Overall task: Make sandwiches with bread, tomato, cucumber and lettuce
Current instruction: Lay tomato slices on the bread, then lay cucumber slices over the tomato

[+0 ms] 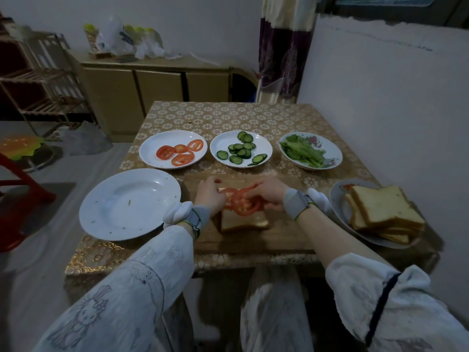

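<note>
Head view, red tomato rings [242, 203] overlapping on toasted bread slice [243, 221]

Dim, cool indoor light, soft glare on the gold tabletop [253, 118], deep shadow beneath it, strong wide-angle bending at edges, corners darkened, sleeves slightly soft

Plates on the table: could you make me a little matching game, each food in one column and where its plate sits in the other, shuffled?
Foods:
1. tomato slices
2. cucumber slices
3. lettuce
4. stack of bread

Places:
A. back row, right plate
B. near right edge of the table
C. back row, left plate
D. back row, middle plate

Pairs: 1-C, 2-D, 3-A, 4-B
</note>
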`<act>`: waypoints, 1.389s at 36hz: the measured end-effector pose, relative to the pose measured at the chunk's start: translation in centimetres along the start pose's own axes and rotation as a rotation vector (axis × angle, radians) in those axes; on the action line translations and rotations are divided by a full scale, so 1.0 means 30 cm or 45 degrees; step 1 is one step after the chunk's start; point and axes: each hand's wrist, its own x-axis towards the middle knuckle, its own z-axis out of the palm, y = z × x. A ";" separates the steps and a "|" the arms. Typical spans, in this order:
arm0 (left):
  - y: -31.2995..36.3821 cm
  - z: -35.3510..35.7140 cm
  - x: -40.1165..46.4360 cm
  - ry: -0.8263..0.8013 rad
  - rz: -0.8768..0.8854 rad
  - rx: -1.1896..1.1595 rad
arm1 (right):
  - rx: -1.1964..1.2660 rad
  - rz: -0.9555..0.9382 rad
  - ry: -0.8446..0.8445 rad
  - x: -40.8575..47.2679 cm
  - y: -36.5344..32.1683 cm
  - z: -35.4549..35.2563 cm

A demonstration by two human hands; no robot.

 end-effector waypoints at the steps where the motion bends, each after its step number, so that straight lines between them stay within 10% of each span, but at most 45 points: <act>1: -0.005 -0.002 -0.007 0.011 -0.029 -0.055 | -0.028 0.000 -0.017 -0.007 0.004 0.010; 24: 0.043 -0.117 0.010 -0.454 -0.153 0.248 | -0.552 -0.230 0.348 -0.015 0.002 0.012; 50: 0.191 0.039 0.748 -0.197 0.325 0.743 | -1.077 -0.148 0.339 0.653 -0.144 -0.170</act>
